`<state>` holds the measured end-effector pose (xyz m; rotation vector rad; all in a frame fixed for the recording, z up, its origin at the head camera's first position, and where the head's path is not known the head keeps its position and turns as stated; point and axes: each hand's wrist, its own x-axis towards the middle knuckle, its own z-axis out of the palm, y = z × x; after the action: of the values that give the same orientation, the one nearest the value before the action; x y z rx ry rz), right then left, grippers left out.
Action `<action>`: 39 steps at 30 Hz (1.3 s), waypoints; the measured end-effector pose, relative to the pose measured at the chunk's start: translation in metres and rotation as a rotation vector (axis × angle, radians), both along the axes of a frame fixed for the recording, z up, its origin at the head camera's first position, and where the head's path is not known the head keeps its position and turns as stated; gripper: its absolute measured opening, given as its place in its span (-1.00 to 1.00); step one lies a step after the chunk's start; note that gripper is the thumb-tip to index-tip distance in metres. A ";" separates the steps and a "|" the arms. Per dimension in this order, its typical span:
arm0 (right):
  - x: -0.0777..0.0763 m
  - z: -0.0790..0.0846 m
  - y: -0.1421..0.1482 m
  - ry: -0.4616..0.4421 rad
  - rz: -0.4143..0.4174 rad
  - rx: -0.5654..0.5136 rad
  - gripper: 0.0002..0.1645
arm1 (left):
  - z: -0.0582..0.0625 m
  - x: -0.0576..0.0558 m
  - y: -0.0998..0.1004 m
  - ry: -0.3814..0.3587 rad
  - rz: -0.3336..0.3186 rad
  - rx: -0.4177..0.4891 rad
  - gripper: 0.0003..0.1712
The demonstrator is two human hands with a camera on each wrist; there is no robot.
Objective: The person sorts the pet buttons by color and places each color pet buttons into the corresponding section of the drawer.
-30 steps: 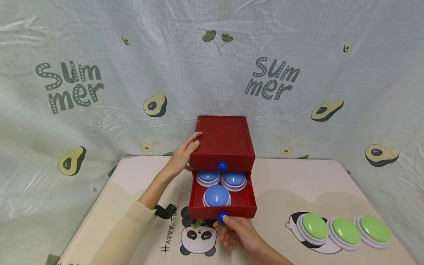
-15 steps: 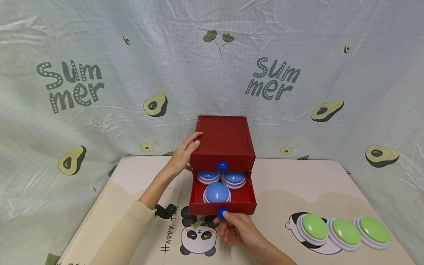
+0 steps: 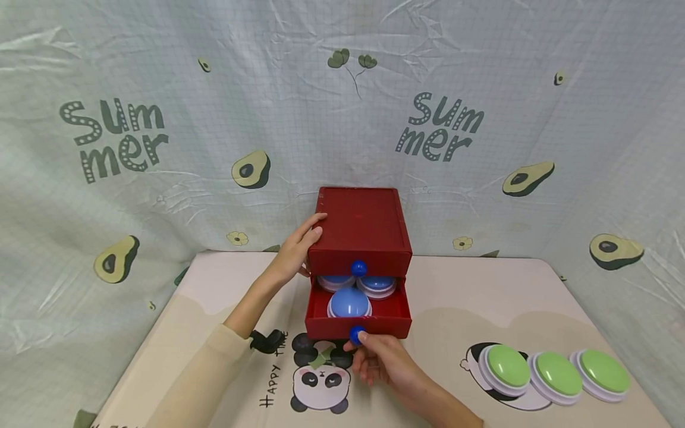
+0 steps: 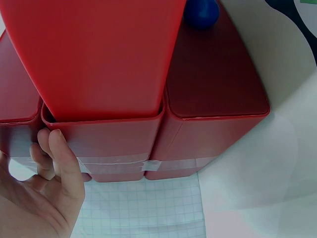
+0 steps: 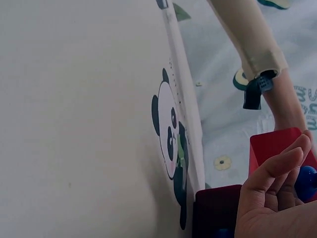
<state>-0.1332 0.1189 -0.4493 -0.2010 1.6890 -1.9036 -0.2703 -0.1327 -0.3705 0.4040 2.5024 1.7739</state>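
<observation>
A red drawer cabinet (image 3: 361, 217) stands against the cloth backdrop, with its middle drawer (image 3: 326, 328) partly pulled out. Inside lie three blue dome-topped buttons on white bases: one in front (image 3: 349, 302) and two behind, partly hidden under the upper unit. My right hand (image 3: 393, 364) pinches the drawer's blue knob (image 3: 355, 334) between thumb and forefinger. Against the cabinet's left side rests my left hand (image 3: 293, 252), its thumb and forefinger reaching the top edge. The left wrist view shows these fingers (image 4: 64, 153) against the taped units; the drawer (image 4: 104, 54) juts out.
Several stacked units make up the cabinet; the lowest (image 4: 213, 74) is closed in the left wrist view. At the table's right lie three green dome-topped buttons (image 3: 556, 371) on white bases. A panda print (image 3: 321, 383) marks the pale tabletop in front of the drawer.
The middle drawer has slid partway back into the cabinet, carrying the blue buttons deeper under the upper unit. My right hand has moved forward with its knob. The left hand has stayed put.
</observation>
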 end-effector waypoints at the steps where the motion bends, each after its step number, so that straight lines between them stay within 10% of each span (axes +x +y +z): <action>1: -0.001 0.000 0.000 0.002 -0.003 0.001 -0.36 | 0.000 0.000 0.000 0.000 0.000 -0.002 -0.40; 39: -0.075 -0.004 -0.013 0.052 -0.094 0.002 -0.36 | 0.000 -0.001 0.000 -0.005 0.006 -0.023 -0.40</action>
<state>-0.2085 0.1056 -0.4533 -0.1745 1.7627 -1.9802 -0.2714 -0.1325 -0.3701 0.3901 2.5204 1.7445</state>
